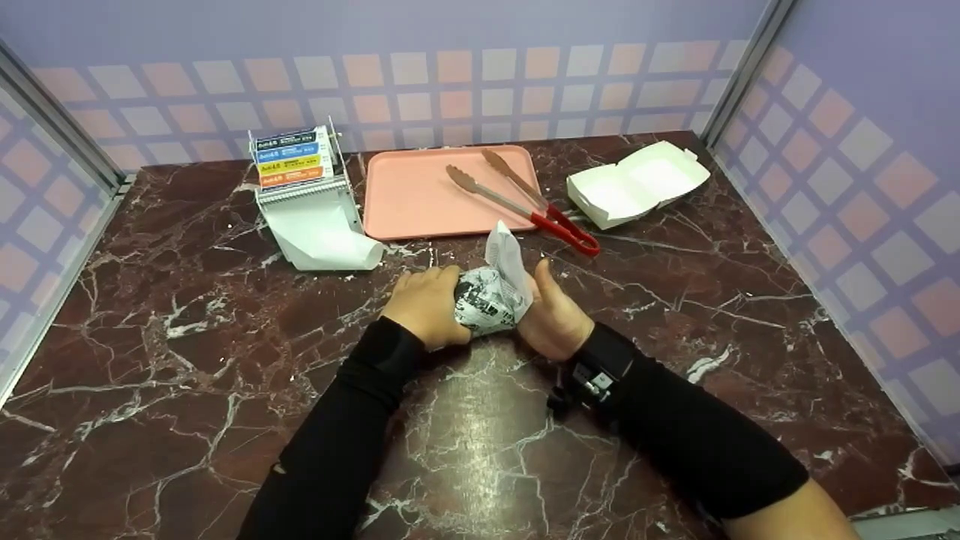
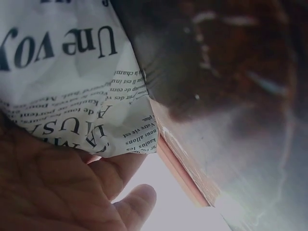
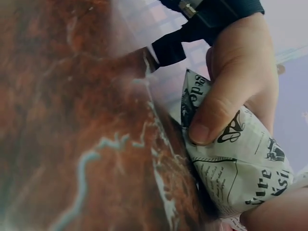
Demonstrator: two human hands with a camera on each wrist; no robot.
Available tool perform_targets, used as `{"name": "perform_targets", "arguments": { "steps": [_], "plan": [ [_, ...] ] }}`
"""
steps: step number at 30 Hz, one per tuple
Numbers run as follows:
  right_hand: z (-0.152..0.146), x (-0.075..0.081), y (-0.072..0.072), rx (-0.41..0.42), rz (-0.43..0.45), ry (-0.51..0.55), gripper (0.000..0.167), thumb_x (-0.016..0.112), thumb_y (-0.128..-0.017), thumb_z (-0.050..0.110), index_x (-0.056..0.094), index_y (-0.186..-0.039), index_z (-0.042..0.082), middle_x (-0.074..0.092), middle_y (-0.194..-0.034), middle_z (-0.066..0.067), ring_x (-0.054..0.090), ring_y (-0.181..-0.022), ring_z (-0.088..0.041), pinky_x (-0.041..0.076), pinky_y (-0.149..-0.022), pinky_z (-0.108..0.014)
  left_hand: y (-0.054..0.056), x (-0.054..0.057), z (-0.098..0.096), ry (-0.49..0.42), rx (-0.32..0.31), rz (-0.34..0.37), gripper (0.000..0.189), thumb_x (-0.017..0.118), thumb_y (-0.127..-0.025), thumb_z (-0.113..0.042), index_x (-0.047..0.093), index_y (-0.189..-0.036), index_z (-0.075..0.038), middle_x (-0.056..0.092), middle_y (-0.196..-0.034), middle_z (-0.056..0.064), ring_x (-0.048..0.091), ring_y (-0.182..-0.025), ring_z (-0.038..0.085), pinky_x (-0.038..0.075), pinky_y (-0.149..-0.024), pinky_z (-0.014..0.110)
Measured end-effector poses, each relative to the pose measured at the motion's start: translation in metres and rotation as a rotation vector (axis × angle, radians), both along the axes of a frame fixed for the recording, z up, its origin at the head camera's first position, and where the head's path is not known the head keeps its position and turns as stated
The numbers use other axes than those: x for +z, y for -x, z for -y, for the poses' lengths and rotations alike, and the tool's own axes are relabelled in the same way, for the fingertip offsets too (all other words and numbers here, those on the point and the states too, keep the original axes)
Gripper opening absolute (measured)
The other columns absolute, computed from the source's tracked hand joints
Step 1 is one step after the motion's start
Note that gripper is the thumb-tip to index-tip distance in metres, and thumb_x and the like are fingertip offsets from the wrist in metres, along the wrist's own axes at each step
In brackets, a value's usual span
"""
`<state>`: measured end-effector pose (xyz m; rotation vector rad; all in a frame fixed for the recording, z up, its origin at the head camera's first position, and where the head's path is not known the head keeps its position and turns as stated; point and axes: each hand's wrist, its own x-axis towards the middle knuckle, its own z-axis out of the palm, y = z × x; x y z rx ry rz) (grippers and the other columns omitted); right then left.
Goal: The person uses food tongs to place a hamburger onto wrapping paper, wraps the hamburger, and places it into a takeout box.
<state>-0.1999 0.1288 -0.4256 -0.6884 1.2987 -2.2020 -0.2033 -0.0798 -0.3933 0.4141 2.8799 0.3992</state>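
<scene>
A bundle (image 1: 484, 304) wrapped in black-and-white newsprint-style paper is held between both hands over the dark marble table. My left hand (image 1: 427, 307) grips its left side, with the thumb (image 3: 204, 127) pressed on the paper in the right wrist view. Against the right end stands my right hand (image 1: 555, 319), thumb up and palm toward the bundle; its other fingers are partly hidden by the paper. A pointed paper flap (image 1: 504, 259) sticks up at that end. Upside-down print covers the wrapper (image 2: 86, 86) in the left wrist view. What the paper encloses is hidden.
Behind the hands lies a pink tray (image 1: 412, 195), with red-handled tongs (image 1: 574, 234) resting partly on it. An open white carton (image 1: 637, 184) sits at the back right. At the back left stands a rack of coloured boxes (image 1: 296, 161) with a white paper piece (image 1: 322, 232) at its front.
</scene>
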Motion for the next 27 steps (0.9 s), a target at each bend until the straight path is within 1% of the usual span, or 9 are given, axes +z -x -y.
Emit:
{"name": "perform_targets", "arguments": {
  "steps": [3,6,9,13,16,19,22,25,27],
  "plan": [
    [0.001,0.000,-0.004,-0.036,-0.019,-0.060,0.133,0.047,-0.082,0.088,-0.011,-0.167,0.004,-0.006,-0.176,-0.022,-0.001,-0.164,-0.040,0.001,-0.134,-0.054,0.000,-0.001,0.000,-0.005,-0.006,-0.008,0.102,0.085,-0.076,-0.041,0.038,-0.160,-0.006,0.048,-0.159,0.019,0.042,-0.150,0.041,0.020,-0.131,0.059],
    [0.002,0.000,-0.007,-0.073,-0.064,-0.138,0.137,0.053,-0.081,0.085,-0.010,-0.165,-0.004,-0.010,-0.175,-0.025,-0.007,-0.164,-0.039,-0.002,-0.135,-0.052,0.001,-0.001,-0.001,-0.007,-0.013,-0.026,0.102,0.086,-0.075,-0.041,0.040,-0.158,-0.005,0.052,-0.156,0.020,0.045,-0.148,0.042,0.023,-0.131,0.059],
    [0.001,0.001,-0.008,-0.073,-0.194,-0.263,0.131,0.049,-0.088,0.083,-0.012,-0.164,-0.004,-0.016,-0.175,-0.020,-0.014,-0.164,-0.036,-0.005,-0.135,-0.049,0.000,-0.002,-0.001,-0.003,-0.018,-0.039,0.102,0.087,-0.074,-0.041,0.041,-0.157,-0.004,0.053,-0.154,0.020,0.046,-0.146,0.042,0.025,-0.130,0.059],
    [-0.005,0.004,-0.009,-0.079,-0.394,-0.522,0.117,0.037,-0.097,0.081,-0.010,-0.165,-0.001,-0.017,-0.175,-0.019,-0.015,-0.163,-0.036,-0.006,-0.134,-0.050,0.000,-0.002,-0.002,0.004,-0.026,-0.036,0.103,0.087,-0.075,-0.039,0.039,-0.159,-0.004,0.051,-0.155,0.020,0.045,-0.147,0.043,0.025,-0.130,0.058],
    [-0.009,0.008,-0.011,-0.080,-0.477,-0.687,0.113,0.037,-0.099,0.079,-0.010,-0.165,0.001,-0.019,-0.173,-0.021,-0.015,-0.163,-0.038,-0.005,-0.133,-0.051,0.000,-0.001,-0.003,0.004,-0.032,-0.029,0.104,0.087,-0.075,-0.039,0.037,-0.160,-0.003,0.050,-0.155,0.020,0.044,-0.148,0.042,0.024,-0.131,0.058],
    [-0.008,0.010,-0.013,-0.057,-0.535,-0.755,0.115,0.041,-0.097,0.080,-0.011,-0.166,0.003,-0.022,-0.172,-0.021,-0.021,-0.161,-0.037,-0.007,-0.133,-0.052,-0.001,-0.002,-0.004,-0.009,-0.036,-0.031,0.106,0.087,-0.074,-0.039,0.037,-0.160,-0.003,0.052,-0.153,0.020,0.044,-0.148,0.042,0.023,-0.131,0.057],
    [-0.006,0.011,-0.014,-0.033,-0.578,-0.793,0.121,0.047,-0.094,0.081,-0.012,-0.166,0.004,-0.022,-0.173,-0.019,-0.024,-0.160,-0.037,-0.009,-0.132,-0.054,-0.002,-0.002,-0.005,-0.004,-0.043,-0.037,0.101,0.087,-0.074,-0.045,0.044,-0.153,-0.002,0.055,-0.147,0.019,0.046,-0.145,0.041,0.022,-0.131,0.056],
    [-0.005,0.012,-0.015,-0.014,-0.617,-0.845,0.124,0.049,-0.092,0.083,-0.011,-0.166,0.004,-0.020,-0.174,-0.018,-0.025,-0.160,-0.039,-0.009,-0.132,-0.058,-0.003,-0.002,-0.006,0.012,-0.046,-0.029,0.099,0.086,-0.075,-0.052,0.048,-0.149,0.002,0.055,-0.145,0.020,0.046,-0.145,0.042,0.020,-0.132,0.056],
    [-0.005,0.013,-0.016,-0.005,-0.649,-0.882,0.126,0.048,-0.090,0.085,-0.011,-0.166,0.004,-0.019,-0.174,-0.018,-0.024,-0.160,-0.040,-0.007,-0.131,-0.061,-0.004,-0.001,-0.006,0.034,-0.051,-0.010,0.099,0.084,-0.078,-0.054,0.049,-0.147,0.008,0.052,-0.149,0.022,0.042,-0.148,0.043,0.017,-0.133,0.056]
  ]
}}
